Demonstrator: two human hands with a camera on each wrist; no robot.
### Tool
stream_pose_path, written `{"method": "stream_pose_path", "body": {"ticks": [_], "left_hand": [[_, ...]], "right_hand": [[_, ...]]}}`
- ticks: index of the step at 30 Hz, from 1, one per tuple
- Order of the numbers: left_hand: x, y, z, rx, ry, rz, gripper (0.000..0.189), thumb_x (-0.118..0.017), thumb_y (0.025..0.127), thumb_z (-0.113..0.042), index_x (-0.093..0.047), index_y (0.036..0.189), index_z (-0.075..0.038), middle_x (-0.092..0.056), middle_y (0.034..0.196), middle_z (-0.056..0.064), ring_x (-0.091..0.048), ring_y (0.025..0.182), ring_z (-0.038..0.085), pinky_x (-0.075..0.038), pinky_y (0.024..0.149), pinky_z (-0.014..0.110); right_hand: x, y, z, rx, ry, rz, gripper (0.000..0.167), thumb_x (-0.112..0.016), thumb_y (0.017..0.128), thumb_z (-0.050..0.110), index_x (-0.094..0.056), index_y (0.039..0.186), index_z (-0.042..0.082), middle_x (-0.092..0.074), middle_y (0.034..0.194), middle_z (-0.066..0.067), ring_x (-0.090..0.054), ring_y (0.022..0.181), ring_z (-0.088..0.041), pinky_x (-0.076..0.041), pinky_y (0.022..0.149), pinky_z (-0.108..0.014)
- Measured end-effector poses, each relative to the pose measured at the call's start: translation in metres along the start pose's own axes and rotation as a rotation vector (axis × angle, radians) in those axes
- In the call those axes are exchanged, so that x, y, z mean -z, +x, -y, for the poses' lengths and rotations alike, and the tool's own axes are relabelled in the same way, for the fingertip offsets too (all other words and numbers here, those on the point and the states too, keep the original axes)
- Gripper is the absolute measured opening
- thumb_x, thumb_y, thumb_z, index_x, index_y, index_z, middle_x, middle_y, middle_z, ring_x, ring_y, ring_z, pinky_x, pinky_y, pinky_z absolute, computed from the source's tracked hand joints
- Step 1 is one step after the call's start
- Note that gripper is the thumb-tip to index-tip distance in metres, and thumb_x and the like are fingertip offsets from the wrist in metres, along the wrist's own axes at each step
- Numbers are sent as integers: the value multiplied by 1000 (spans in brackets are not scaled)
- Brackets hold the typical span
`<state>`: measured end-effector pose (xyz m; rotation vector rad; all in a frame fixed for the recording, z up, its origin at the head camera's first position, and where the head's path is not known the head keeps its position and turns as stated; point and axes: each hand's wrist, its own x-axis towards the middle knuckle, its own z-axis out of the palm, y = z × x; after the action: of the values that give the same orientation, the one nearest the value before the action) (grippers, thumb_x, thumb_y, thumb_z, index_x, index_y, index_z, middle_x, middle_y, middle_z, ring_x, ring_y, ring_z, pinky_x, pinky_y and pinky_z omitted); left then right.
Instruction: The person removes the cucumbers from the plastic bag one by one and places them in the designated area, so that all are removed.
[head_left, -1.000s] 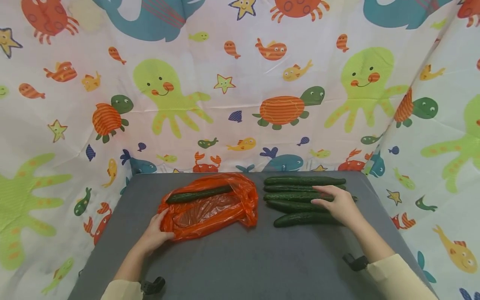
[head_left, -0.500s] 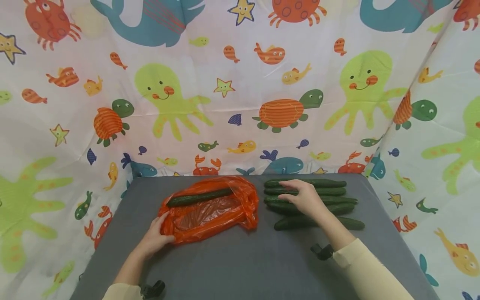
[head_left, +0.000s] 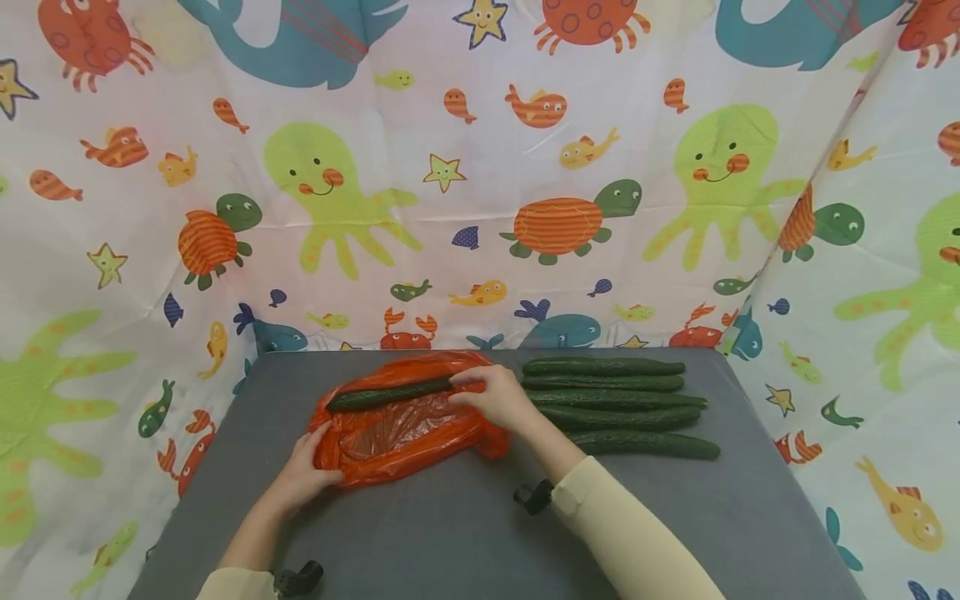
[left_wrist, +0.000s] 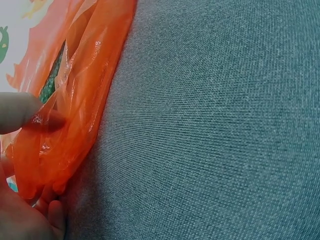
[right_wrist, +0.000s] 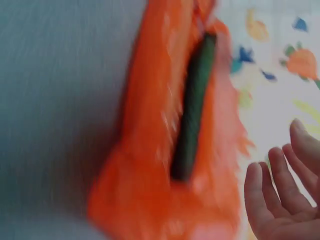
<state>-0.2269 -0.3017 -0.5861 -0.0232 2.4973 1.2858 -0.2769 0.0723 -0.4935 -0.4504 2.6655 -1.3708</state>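
An orange plastic bag lies on its side with its opening spread, a dark green cucumber inside along the far edge. At the bag's left end my left hand holds the rim, one fingertip showing through the film in the left wrist view. My right hand hovers over the bag's right end, fingers apart and holding nothing. In the right wrist view the right hand is beside the blurred bag, clear of the cucumber. Several loose cucumbers lie side by side to the right.
Grey cloth covers the table. Behind it and along both sides hangs a white curtain printed with sea animals. A small black camera sits at the right wrist, another black camera at the left.
My right hand has swept left from above the loose cucumbers to the bag's right end, carrying nothing. The left hand and the bag have stayed in place.
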Motion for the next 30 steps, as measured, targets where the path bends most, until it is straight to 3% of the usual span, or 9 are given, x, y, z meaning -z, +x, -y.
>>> {"method": "stream_pose_path", "body": {"ticks": [5,10,15,20,26,30], "left_hand": [[-2,2,3,-13,-15,6,107,-78,78,-10,-12,163,-12,2,162,31,-16,143,54,-29,112,68],[-2,2,4,-13,-27,10,107,-78,79,-10,-12,163,-13,3,163,31,-13,145,55,-29,111,68],[0,2,6,-12,-23,3,108,-78,78,-10,-11,163,-13,4,162,32,-12,144,55,-28,111,69],[0,3,3,-14,-11,3,108,-78,78,-11,-12,163,-13,5,162,32,-12,144,56,-28,111,70],[1,2,3,-11,10,4,104,-77,79,-11,-14,162,-10,5,162,32,-13,145,56,-27,112,70],[-1,-1,4,-15,8,2,100,-77,79,-12,-18,160,-7,5,162,32,-14,144,55,-26,113,69]], "right_hand": [[-42,25,3,-34,5,105,28,-80,87,18,-77,115,22,-72,124,1,-59,124,-20,-50,103,-43],[-67,46,-2,-32,-127,130,29,-76,89,11,-77,117,16,-72,122,-1,-62,119,-20,-51,101,-39],[-79,58,-6,37,-329,140,40,-72,90,7,-70,130,15,-61,140,-6,-52,134,-25,-43,112,-41],[-81,56,-15,61,-478,179,56,-71,89,6,-60,142,20,-47,156,-4,-40,146,-25,-37,117,-42],[-83,50,-16,95,-547,16,43,-71,89,10,-68,132,17,-67,131,-1,-59,122,-21,-49,106,-38],[-86,48,-17,50,-581,28,48,-73,88,12,-66,135,19,-63,136,-1,-55,125,-23,-49,106,-41]]}}
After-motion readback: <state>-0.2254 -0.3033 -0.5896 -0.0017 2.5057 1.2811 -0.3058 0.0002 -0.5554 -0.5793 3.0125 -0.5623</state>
